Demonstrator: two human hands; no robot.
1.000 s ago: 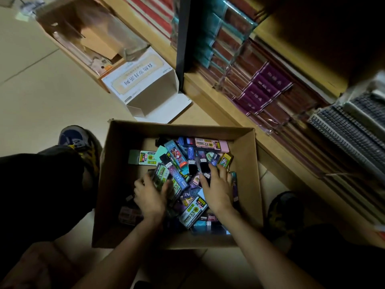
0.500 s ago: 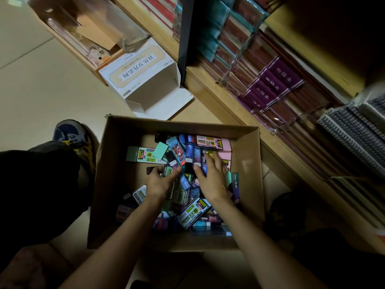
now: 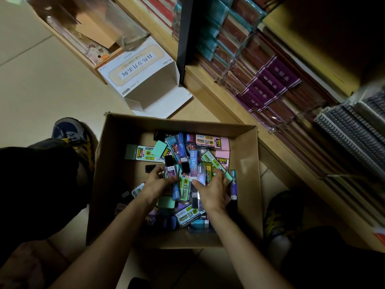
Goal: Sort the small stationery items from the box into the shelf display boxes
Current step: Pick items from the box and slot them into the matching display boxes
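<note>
Dozens of small flat lead cases point(image 3: 187, 215) lie jumbled in an open cardboard box point(image 3: 246, 176) that sits on the floor point(image 3: 31, 84) between the person's feet. They are mint, pink, blue, purple and clear, many with green-and-white labels. Both hands are down in the middle of the heap, close together.

The left hand point(image 3: 155, 185) has its fingers curled round a few dark and clear cases that stand on end. The right hand point(image 3: 213, 190) is bent over the pile, thumb and fingers closed on a bunch of upright cases point(image 3: 193, 163) just beside the left hand's.

Just beyond the box's far wall a white carton point(image 3: 141, 74) lies on its side with its open end and flap facing the box. Behind it a wooden tray point(image 3: 68, 44) holds clear plastic and brown card.

To the right runs a wooden shelf point(image 3: 218, 97), packed with teal-edged packs point(image 3: 210, 38), purple-banded notebooks point(image 3: 270, 84) and spiral-bound pads point(image 3: 354, 132). A blue and yellow shoe point(image 3: 68, 130) rests left of the box, and another shoe point(image 3: 275, 217) is in shadow on the right.
</note>
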